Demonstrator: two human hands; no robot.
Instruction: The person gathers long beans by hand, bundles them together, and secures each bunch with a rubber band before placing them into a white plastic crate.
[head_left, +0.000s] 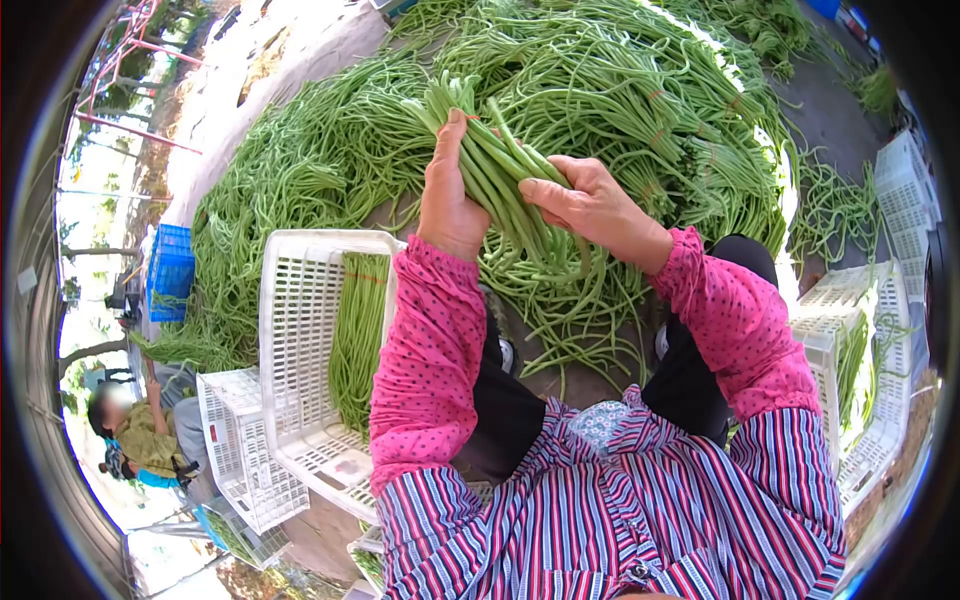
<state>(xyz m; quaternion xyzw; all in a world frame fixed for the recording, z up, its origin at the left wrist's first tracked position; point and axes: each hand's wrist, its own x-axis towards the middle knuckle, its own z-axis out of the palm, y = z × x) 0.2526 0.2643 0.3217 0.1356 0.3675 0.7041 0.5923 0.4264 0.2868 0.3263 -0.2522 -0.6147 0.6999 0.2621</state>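
Observation:
A bundle of long green yard-long beans is held up in front of me, with a thin red band visible near its top end. My left hand is wrapped around the bundle from the left, thumb pointing up. From the right, my right hand pinches beans at the bundle's side between thumb and fingers. The beans' lower ends hang between my knees. Beneath and behind them spreads a large heap of loose yard-long beans. Some bundles with red bands lie on the heap's right side.
A white plastic crate with beans inside stands on my left, and another white crate on my right. Farther left are a blue crate and a seated person. Stacked white crates stand at far right.

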